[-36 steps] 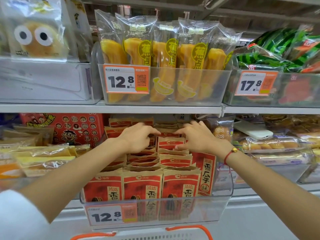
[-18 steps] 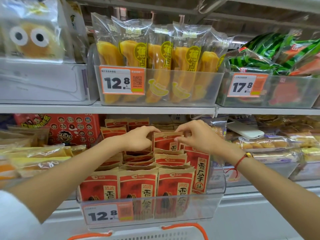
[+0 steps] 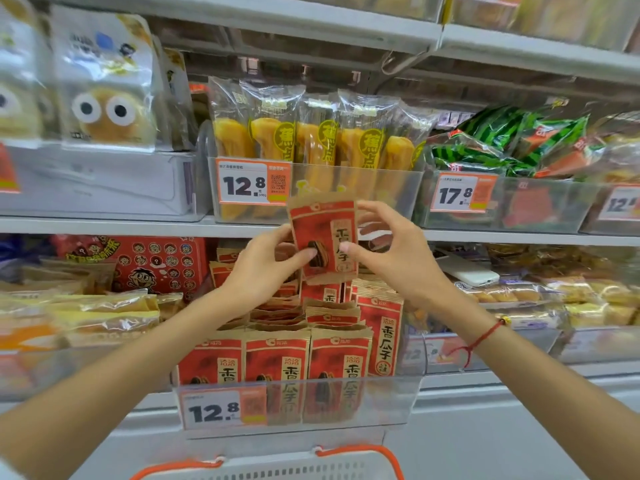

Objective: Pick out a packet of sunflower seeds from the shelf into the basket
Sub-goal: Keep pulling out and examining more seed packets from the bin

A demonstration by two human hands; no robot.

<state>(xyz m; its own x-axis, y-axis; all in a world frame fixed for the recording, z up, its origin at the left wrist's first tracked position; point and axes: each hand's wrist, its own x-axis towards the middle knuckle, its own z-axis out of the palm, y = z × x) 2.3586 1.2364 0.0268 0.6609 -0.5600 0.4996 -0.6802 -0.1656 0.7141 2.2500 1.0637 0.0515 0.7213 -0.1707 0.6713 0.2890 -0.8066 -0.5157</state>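
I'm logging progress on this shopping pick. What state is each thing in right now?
Red and brown paper sunflower seed packet: lifted clear of the bin, upright, held by both hands.
Left hand: pinching the packet's left side.
Right hand: thumb on the packet's right side, other fingers spread.
Clear plastic shelf bin: stocked with matching packets.
White basket with orange handles: below the shelf, contents out of view.

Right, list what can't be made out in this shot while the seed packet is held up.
- Basket, head view: only its rim and orange handles show; the bottom edge cuts off the inside.
- Held packet: its back is out of sight, and both thumbs cover part of its front.
- Right hand: the packet hides some fingers.
- Small print on the lower price tag: blurred.
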